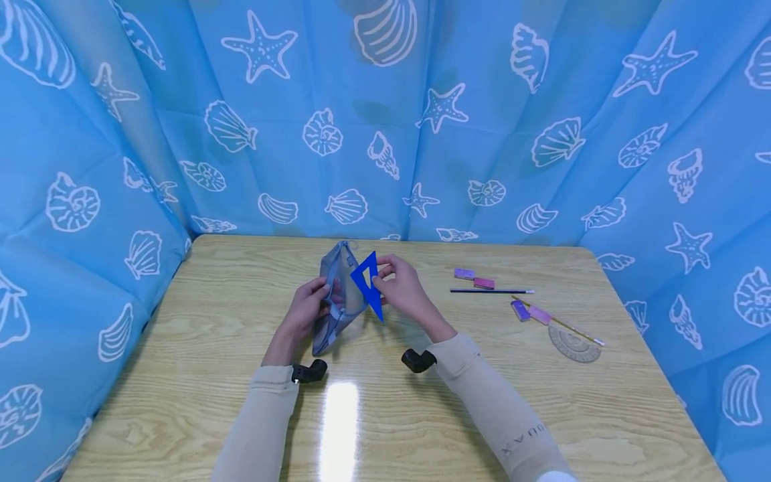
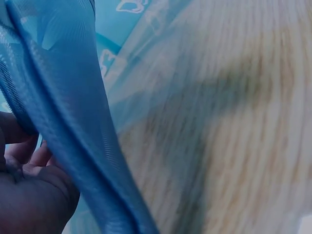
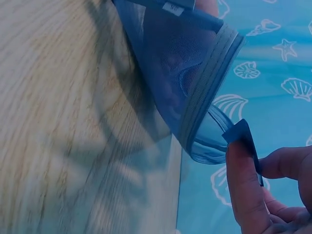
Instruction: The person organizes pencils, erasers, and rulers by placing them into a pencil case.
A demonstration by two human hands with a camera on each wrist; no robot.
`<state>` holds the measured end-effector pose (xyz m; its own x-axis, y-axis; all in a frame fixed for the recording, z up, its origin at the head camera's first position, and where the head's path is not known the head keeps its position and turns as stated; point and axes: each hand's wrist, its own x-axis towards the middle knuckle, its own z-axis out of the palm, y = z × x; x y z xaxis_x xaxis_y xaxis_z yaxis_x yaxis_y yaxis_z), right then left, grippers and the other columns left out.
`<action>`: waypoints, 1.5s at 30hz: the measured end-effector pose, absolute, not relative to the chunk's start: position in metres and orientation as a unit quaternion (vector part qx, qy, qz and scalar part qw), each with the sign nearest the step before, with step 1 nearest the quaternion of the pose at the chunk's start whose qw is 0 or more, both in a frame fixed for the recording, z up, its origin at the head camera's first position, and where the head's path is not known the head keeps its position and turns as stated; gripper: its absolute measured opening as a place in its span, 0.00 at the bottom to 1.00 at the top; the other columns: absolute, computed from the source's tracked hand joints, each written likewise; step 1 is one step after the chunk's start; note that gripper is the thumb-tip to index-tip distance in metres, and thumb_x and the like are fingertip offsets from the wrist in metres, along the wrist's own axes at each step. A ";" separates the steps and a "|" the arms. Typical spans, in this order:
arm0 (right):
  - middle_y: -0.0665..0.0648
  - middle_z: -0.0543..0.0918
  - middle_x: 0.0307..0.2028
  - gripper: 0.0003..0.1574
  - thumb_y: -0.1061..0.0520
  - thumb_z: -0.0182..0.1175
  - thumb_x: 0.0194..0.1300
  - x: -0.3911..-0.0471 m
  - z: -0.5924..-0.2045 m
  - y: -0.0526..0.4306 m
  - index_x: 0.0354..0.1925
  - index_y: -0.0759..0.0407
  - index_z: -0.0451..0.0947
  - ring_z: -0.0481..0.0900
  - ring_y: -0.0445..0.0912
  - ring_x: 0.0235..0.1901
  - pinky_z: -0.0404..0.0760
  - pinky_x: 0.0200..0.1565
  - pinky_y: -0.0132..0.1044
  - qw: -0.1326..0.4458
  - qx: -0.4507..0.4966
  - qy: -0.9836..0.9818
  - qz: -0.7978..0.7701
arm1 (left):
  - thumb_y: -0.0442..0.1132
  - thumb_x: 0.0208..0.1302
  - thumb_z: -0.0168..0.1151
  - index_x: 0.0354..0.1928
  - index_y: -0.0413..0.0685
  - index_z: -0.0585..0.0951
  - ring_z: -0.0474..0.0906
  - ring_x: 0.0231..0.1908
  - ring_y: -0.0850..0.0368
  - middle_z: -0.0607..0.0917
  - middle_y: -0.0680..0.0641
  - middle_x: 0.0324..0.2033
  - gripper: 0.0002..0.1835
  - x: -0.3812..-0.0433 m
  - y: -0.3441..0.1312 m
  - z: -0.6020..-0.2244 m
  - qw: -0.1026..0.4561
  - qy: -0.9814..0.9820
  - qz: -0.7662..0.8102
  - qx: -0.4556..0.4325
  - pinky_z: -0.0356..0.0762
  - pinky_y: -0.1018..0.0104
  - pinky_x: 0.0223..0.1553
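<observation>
Blue triangle ruler (image 1: 372,297) is pinched in the right hand (image 1: 405,284), just beside the open mouth of a see-through bag (image 1: 345,318). The left hand (image 1: 304,309) grips the bag's side. Four erasers (image 1: 484,284), two pencils (image 1: 484,291) and a clear curved ruler (image 1: 572,345) lie rightward on the bench (image 1: 181,381).

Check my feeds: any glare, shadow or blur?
Head view: white glare on the pale wooden table, clear of the blue triangular set square; left wrist view: soft shadow and blurred grain beside the blue-grey mesh zipped pouch; right wrist view: soft shadows on the table.
</observation>
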<state>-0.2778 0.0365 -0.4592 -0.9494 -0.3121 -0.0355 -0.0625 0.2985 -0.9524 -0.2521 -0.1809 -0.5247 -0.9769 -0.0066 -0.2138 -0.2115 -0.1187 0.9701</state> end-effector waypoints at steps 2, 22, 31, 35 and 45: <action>0.62 0.79 0.39 0.23 0.65 0.58 0.72 -0.279 -0.459 0.035 0.64 0.65 0.71 0.84 0.46 0.23 0.88 0.32 0.49 0.105 -0.119 0.805 -0.571 | 0.34 0.82 0.42 0.63 0.32 0.74 0.83 0.36 0.61 0.83 0.49 0.44 0.18 -0.252 -0.180 -0.523 0.066 0.653 0.750 -0.079 0.81 0.72 0.35; 0.60 0.78 0.35 0.22 0.67 0.57 0.69 -0.281 -0.452 0.016 0.60 0.69 0.71 0.79 0.44 0.20 0.87 0.33 0.54 0.081 -0.123 0.833 -0.533 | 0.35 0.82 0.43 0.65 0.33 0.74 0.81 0.34 0.60 0.82 0.37 0.52 0.19 -0.248 -0.176 -0.509 0.048 0.690 0.719 -0.066 0.81 0.69 0.35; 0.60 0.79 0.35 0.22 0.65 0.58 0.70 -0.280 -0.446 0.013 0.60 0.67 0.71 0.80 0.46 0.20 0.84 0.26 0.39 0.075 -0.115 0.857 -0.496 | 0.35 0.81 0.44 0.63 0.33 0.76 0.81 0.33 0.60 0.83 0.42 0.46 0.18 -0.247 -0.173 -0.502 0.037 0.698 0.713 -0.057 0.82 0.68 0.34; 0.61 0.81 0.37 0.22 0.64 0.58 0.70 -0.280 -0.443 0.010 0.61 0.67 0.72 0.80 0.46 0.20 0.82 0.26 0.36 0.074 -0.117 0.863 -0.485 | 0.35 0.81 0.44 0.64 0.33 0.75 0.81 0.34 0.61 0.83 0.39 0.49 0.19 -0.247 -0.172 -0.502 0.039 0.698 0.713 -0.059 0.81 0.69 0.35; 0.61 0.79 0.38 0.23 0.66 0.57 0.70 -0.275 -0.438 0.008 0.61 0.68 0.70 0.83 0.55 0.24 0.86 0.30 0.43 0.104 -0.113 0.851 -0.502 | 0.34 0.81 0.43 0.65 0.29 0.72 0.81 0.35 0.61 0.82 0.39 0.48 0.19 -0.248 -0.169 -0.502 0.043 0.683 0.728 -0.047 0.83 0.68 0.37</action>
